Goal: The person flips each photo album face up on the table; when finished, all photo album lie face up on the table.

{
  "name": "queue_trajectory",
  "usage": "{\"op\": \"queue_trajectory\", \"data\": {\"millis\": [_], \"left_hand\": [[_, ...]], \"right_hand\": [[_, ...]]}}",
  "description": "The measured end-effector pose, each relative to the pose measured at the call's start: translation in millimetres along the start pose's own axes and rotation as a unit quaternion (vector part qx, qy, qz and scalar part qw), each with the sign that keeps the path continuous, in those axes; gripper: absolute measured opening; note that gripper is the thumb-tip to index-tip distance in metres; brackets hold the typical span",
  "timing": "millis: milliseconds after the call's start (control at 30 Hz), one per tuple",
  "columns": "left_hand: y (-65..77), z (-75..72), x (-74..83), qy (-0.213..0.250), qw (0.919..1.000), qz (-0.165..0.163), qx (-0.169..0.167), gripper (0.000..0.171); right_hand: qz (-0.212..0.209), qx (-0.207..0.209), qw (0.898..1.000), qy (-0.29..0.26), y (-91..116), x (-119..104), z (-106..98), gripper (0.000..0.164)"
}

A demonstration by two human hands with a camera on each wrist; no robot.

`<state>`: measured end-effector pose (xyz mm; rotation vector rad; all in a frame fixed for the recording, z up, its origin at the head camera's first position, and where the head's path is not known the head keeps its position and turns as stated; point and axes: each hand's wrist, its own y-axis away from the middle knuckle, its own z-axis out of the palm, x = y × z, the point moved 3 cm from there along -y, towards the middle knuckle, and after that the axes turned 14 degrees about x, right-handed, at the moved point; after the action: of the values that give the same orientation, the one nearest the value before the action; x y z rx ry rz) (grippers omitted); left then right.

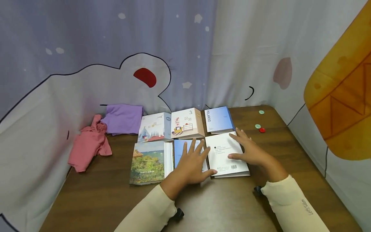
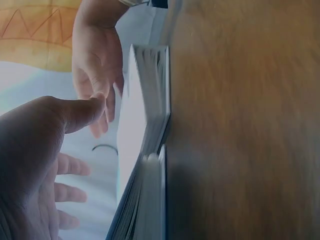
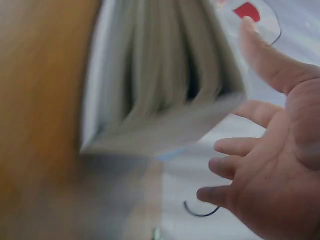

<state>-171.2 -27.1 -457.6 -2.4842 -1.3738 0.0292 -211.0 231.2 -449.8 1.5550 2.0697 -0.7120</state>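
Observation:
My left hand (image 1: pixel 191 164) is over a blue album (image 1: pixel 180 151) in the front row, fingers spread and thumb reaching toward the white album (image 1: pixel 224 158) beside it. Over the right part of that white album is my right hand (image 1: pixel 251 150), its fingers also spread. In the right wrist view the thick pages (image 3: pixel 165 60) of an album stand beside the right hand (image 3: pixel 272 150), which grips nothing. The left wrist view shows the left hand (image 2: pixel 35 160) above two albums' page edges. Whether either hand touches a cover cannot be told.
A photo album with a landscape cover (image 1: pixel 147 164) lies at front left. Behind are two illustrated albums (image 1: pixel 153 129) and a blue POLAROID album (image 1: pixel 218 119). Purple cloth (image 1: pixel 123 119) and pink cloth (image 1: pixel 88 145) lie left; green discs (image 1: pixel 261 112) and a red disc (image 1: pixel 262 130) right.

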Motion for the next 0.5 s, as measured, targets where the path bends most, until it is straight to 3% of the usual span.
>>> {"op": "queue_trajectory", "data": {"millis": [233, 500], "left_hand": [[-9.8, 7.6, 22.6, -0.008, 0.9999, 0.014, 0.007, 0.093], [-19.8, 21.2, 45.1, 0.034, 0.9991, 0.017, 0.017, 0.09]], "right_hand": [[0.022, 0.001, 0.999, -0.049, 8.7, 25.9, -1.1, 0.094], [0.005, 0.003, 0.997, -0.082, 17.4, 50.9, -2.3, 0.084]]}}
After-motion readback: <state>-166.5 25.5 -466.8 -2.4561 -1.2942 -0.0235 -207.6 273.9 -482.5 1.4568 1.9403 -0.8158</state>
